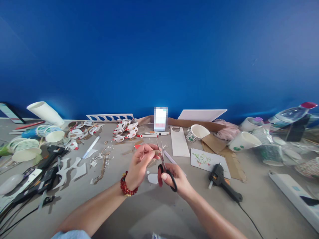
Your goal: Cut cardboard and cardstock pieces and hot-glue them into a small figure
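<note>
At the middle of the view, my right hand (175, 176) has its fingers through the handles of black-and-red scissors (173, 182). Their blades point up and away, parted near the tips. Just left of them, my left hand (141, 162), with a red bead bracelet at the wrist, pinches a small brownish piece (156, 152) beside the blades. My fingertips partly cover that piece, and I cannot tell its kind or whether the blades touch it. A white paper oval (152, 178) lies on the table below the hands.
A hot glue gun (219, 177) rests on the right, near a bird drawing (201, 158). Small white-and-red birds (126, 129) sit at the back left. Paper scraps (101, 162) lie left of my hands. A paper cup (198, 132) and a propped phone (160, 119) stand behind.
</note>
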A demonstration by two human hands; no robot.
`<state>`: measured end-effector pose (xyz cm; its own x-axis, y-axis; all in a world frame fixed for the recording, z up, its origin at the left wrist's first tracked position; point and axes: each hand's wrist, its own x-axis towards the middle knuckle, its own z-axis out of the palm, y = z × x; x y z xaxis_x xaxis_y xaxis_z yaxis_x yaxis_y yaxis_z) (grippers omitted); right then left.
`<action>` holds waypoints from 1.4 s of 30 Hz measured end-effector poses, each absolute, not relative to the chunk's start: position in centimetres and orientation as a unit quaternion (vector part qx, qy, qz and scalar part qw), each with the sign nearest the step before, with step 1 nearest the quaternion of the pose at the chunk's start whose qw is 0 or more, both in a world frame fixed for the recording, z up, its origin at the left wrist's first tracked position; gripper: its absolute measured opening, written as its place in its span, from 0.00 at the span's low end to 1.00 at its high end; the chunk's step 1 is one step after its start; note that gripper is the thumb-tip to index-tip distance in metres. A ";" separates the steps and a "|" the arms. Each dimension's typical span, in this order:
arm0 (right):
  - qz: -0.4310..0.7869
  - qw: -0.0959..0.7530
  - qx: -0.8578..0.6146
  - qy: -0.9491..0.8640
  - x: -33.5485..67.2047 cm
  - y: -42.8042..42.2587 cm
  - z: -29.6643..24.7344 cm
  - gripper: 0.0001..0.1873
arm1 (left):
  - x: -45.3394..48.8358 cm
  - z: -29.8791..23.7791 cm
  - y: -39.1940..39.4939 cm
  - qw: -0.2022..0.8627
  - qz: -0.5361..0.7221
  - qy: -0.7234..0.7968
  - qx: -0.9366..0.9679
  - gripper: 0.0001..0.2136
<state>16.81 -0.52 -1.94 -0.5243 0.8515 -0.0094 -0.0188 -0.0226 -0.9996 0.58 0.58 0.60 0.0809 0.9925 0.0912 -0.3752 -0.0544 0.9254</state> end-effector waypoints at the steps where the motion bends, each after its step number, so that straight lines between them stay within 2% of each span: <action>1: 0.631 0.342 -0.338 -0.608 16.9 -0.5 -1.8 0.31 | 0.4 0.8 0.7 0.600 0.576 0.346 0.434 0.09; 10: 0.647 0.265 -0.365 -0.615 18.0 0.0 -0.5 0.33 | -1.8 2.8 2.0 0.653 0.487 0.332 0.477 0.09; 20: 0.646 0.229 -0.398 -0.610 18.2 0.1 -0.9 0.33 | -3.0 2.9 2.8 0.641 0.423 0.348 0.537 0.07; 42: 0.625 0.239 -0.405 -0.623 18.2 0.1 -2.1 0.32 | -3.4 2.0 3.5 0.638 0.406 0.379 0.533 0.08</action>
